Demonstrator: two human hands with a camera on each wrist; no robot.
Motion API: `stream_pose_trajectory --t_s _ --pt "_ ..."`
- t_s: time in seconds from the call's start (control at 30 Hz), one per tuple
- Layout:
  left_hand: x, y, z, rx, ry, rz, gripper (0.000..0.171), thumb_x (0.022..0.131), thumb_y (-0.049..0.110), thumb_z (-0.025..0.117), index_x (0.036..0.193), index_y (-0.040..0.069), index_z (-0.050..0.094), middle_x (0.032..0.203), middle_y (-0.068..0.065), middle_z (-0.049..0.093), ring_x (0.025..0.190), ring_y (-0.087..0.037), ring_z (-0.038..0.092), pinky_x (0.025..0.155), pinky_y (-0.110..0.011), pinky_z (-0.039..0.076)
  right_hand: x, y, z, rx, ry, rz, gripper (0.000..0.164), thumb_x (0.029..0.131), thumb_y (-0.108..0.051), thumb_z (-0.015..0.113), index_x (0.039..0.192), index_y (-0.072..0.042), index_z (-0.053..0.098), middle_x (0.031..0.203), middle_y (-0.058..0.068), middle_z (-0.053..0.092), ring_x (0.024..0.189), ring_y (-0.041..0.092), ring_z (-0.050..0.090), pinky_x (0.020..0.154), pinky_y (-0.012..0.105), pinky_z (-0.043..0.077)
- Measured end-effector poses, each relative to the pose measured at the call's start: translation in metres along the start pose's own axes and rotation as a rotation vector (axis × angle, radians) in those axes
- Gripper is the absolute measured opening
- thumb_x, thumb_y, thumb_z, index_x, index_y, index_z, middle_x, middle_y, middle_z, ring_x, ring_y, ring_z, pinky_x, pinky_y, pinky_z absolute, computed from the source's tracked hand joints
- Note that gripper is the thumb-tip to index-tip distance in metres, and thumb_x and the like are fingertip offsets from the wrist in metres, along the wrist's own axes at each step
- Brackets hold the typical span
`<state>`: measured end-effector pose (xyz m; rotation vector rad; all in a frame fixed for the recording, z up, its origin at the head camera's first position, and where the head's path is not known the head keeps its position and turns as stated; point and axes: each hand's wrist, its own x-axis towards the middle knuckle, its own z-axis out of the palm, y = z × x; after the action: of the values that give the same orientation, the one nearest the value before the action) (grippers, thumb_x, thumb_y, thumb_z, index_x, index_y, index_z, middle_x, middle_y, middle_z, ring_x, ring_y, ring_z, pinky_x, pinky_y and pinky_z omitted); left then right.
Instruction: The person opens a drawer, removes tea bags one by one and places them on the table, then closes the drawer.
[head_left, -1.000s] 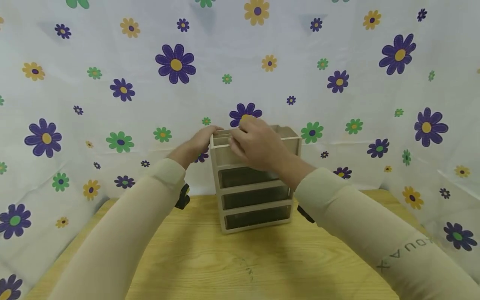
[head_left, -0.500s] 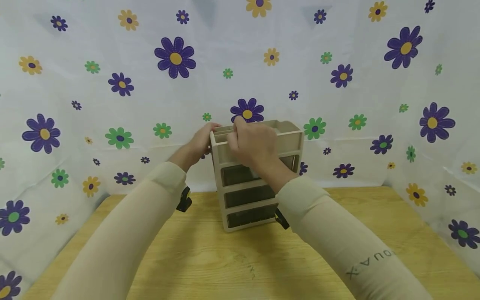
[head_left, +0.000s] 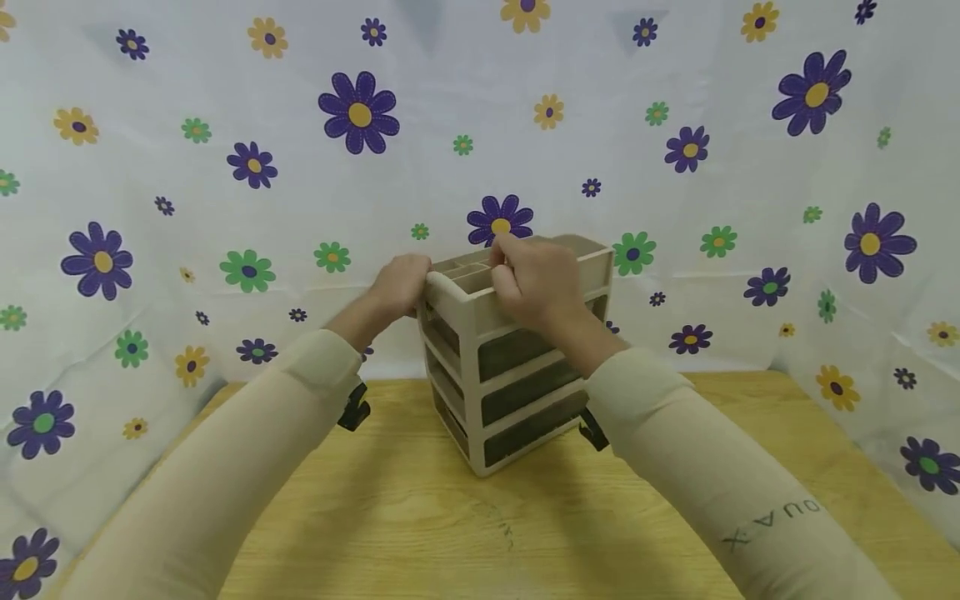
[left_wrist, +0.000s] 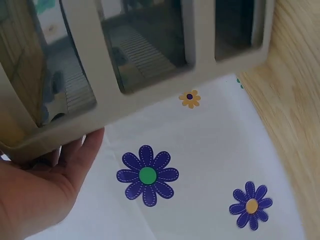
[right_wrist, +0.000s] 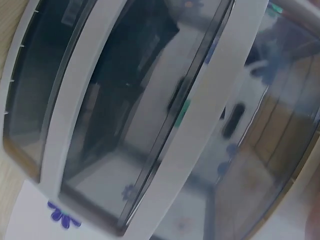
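A beige plastic drawer organizer [head_left: 471,367] stands on the table, turned so its front and left side both show in the head view. Dark, see-through drawers [head_left: 517,398] are stacked in its front, below an open top with divided compartments. My left hand [head_left: 401,282] grips the upper rim at the rear left corner; in the left wrist view its fingers [left_wrist: 87,155] curl behind the frame edge. At the front rim my right hand [head_left: 540,279] holds the top with curled fingers, whose tips are hidden. The right wrist view faces the clear drawer fronts [right_wrist: 125,105] closely.
The wood-grain table [head_left: 420,533] extends in front and to both sides. A white cloth with printed flowers [head_left: 360,183] hangs behind and along both sides, close behind the organizer.
The organizer has turned, bringing its left side into view and its front left corner nearer and rightward. Both hands have stayed on its top; the right hand first shifted left, then back right.
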<state>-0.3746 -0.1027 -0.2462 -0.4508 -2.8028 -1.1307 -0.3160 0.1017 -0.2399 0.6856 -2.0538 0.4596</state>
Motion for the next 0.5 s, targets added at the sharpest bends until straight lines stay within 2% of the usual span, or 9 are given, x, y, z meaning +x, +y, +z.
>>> stream_pose_trajectory --t_s 0.2,0.37,0.43,0.5 --pt "-0.019 0.002 0.000 0.032 -0.026 0.075 0.040 0.093 0.028 0.020 0.090 0.002 0.051 0.097 -0.016 0.053 0.084 -0.030 0.054 0.057 -0.036 0.056 -0.004 0.019 -0.014 0.192 -0.025 -0.012 0.019 0.073 -0.013 0.036 0.071 -0.015 0.055 0.056 -0.003 0.047 0.050 0.013 0.036 0.042 0.032 0.029" --pt "-0.033 0.005 0.001 0.037 -0.038 0.086 0.038 0.093 0.029 0.021 0.090 0.002 0.049 0.091 -0.015 0.051 0.081 -0.029 0.052 0.063 -0.036 0.053 -0.005 0.026 -0.018 0.312 -0.012 -0.036 0.018 0.070 -0.008 0.037 0.066 -0.014 0.054 0.058 -0.002 0.049 0.052 0.013 0.037 0.045 0.032 0.033" --pt "-0.036 0.004 0.004 -0.084 -0.099 0.046 0.036 0.090 0.029 0.023 0.094 0.002 0.046 0.099 -0.015 0.048 0.089 -0.029 0.049 0.075 -0.039 0.050 -0.006 0.027 -0.018 0.330 0.010 -0.054 0.018 0.069 -0.008 0.036 0.064 -0.014 0.053 0.058 -0.002 0.048 0.052 0.013 0.038 0.045 0.032 0.034" --pt "-0.038 0.002 0.008 -0.287 -0.194 -0.019 0.037 0.089 0.032 0.023 0.102 0.003 0.043 0.110 -0.016 0.043 0.101 -0.031 0.045 0.087 -0.044 0.045 -0.007 0.028 -0.019 0.335 0.035 -0.069 0.019 0.069 -0.008 0.035 0.063 -0.014 0.051 0.057 -0.002 0.047 0.051 0.013 0.038 0.045 0.032 0.034"
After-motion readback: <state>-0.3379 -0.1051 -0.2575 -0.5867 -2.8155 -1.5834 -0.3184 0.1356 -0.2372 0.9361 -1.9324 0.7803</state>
